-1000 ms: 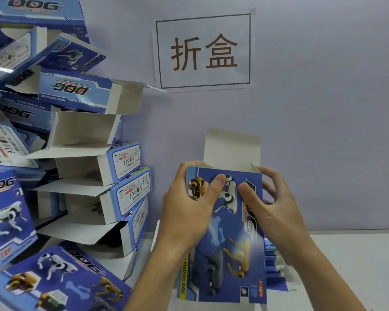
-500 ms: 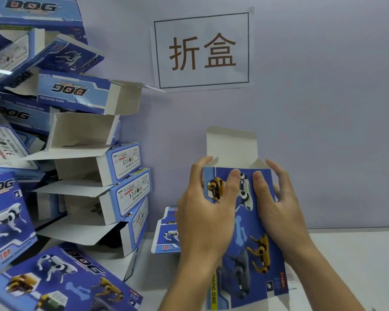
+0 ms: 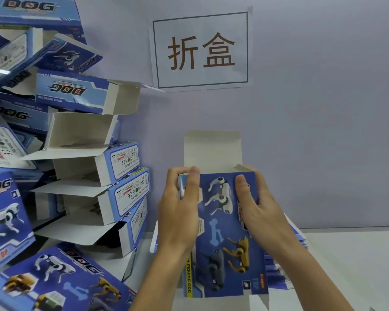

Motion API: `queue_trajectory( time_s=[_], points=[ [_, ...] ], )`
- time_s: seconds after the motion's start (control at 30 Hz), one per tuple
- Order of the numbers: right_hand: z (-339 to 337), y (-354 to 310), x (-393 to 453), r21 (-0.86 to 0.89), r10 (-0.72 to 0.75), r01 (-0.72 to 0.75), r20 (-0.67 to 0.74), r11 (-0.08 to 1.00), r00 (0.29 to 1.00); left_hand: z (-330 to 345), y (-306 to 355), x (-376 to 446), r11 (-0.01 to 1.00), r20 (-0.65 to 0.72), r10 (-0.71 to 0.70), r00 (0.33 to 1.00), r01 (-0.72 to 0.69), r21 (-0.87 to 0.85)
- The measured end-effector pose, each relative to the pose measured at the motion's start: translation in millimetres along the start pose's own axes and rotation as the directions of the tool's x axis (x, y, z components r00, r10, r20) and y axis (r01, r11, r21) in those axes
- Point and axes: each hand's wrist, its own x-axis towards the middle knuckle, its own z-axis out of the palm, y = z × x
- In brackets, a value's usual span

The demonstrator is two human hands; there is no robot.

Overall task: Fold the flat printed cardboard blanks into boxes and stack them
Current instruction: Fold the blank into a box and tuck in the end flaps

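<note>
Box point(image 3: 225, 234) is gripped upright by both hands above the worktop point(image 3: 350, 254) near its back edge: left hand point(image 3: 177, 212) curled round the top-left corner, pinching the side flap; right hand point(image 3: 256, 205) clasped on the right wall, thumb on the printed face. Lid flap point(image 3: 211, 149) stands open. Recommended: side flaps to be tucked inward first, walls kept square, lid flap closed last. Vs. 0.5 s ago: box is rotated more upright, left fingers shifted onto the flap. Stack of folded boxes point(image 3: 76, 153) is noted at the worktop's left edge; flat blanks point(image 3: 279, 272) behind the right forearm.

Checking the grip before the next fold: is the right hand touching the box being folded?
Touching. The head view shows the right hand wrapped round the right edge of the box, thumb pressed flat on its printed front.
</note>
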Motion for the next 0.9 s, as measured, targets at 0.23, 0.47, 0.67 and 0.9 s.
queue_trajectory(
  time_s=[0.23,0.47,0.67,0.9],
  points=[
    [-3.3,-10.4,3.3,0.198,0.18,-0.171,-0.027,0.965,0.983,-4.4,5.6,7.5,0.984,-0.003,-0.114,0.993,0.113,-0.134],
    [-4.1,-11.2,4.8,0.281,0.25,-0.24,0.0,0.929,0.968,-6.3,4.4,6.8,0.959,0.019,-0.196,0.98,0.196,-0.206],
    [-8.0,-15.1,5.7,0.348,0.247,-0.245,0.039,0.905,0.968,-4.4,2.2,7.8,0.981,0.075,-0.122,0.99,0.132,-0.143],
    [1.0,-11.3,3.2,0.317,0.121,-0.104,-0.034,0.942,0.992,-4.2,0.3,5.1,0.982,-0.066,-0.024,0.998,0.011,-0.188]
  ],
)
